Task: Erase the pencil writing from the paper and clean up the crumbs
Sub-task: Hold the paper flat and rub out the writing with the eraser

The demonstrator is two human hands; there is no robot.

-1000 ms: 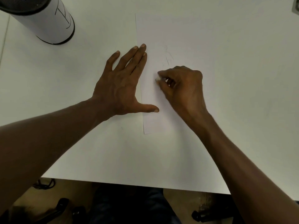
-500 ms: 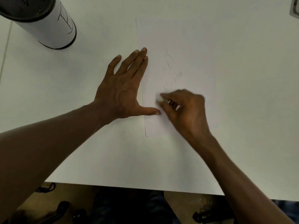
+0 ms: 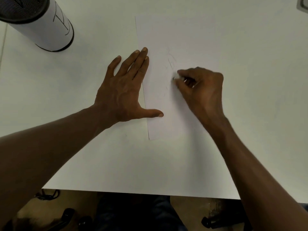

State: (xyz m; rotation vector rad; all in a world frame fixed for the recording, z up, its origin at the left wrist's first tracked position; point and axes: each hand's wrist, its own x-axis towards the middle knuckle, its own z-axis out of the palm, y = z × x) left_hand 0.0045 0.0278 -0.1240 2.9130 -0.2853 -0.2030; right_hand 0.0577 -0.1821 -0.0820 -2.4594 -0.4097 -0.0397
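The right hand (image 3: 200, 90) pinches a small white eraser (image 3: 177, 76) against the paper (image 3: 188, 39); the left hand (image 3: 124, 92), fingers spread flat, presses the sheet's left edge to the table (image 3: 83, 155). Likely risks: if the holding hand slackens, the sheet could slide or buckle under a hard stroke, and heavy rubbing may crease or smear it. The paper lies at centre, white, flat, with faint pencil marks (image 3: 171, 61) just beyond the eraser. Crumbs cannot be made out.
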